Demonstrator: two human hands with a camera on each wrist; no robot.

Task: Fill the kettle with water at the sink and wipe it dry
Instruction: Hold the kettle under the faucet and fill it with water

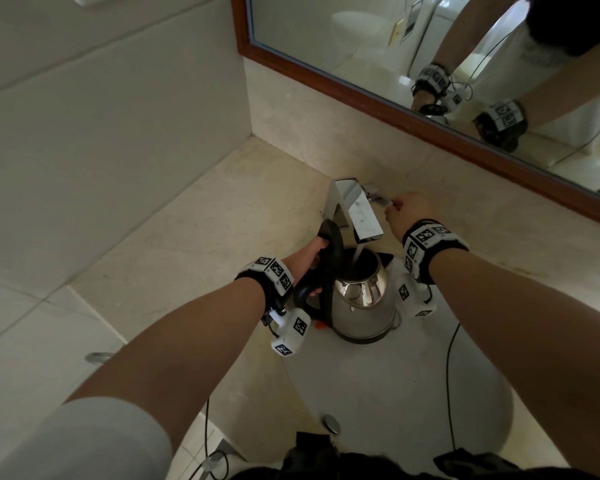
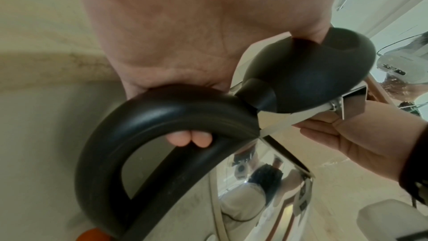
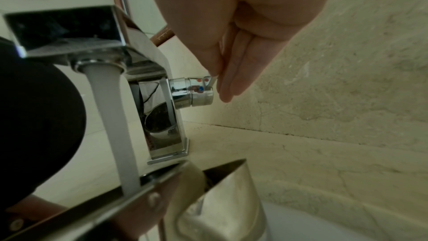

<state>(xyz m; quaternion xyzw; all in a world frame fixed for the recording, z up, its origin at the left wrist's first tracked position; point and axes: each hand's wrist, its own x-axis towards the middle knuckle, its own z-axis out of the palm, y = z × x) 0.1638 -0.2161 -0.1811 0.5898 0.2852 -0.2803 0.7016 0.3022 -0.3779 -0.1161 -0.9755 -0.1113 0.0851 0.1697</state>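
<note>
Filling kettle (image 1: 362, 299) beside sink (image 1: 413, 393) rim

Both arms reach forward. The left hand (image 1: 307, 259) curls its fingers (image 2: 190, 139) around something black. The right hand (image 1: 409, 213) reaches farther out, fingers (image 3: 234, 80) mostly straight, maybe pinching something thin.

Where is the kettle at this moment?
In the head view the kettle is in the white sink, directly under the chrome tap. The left hand grips its black handle.
</note>
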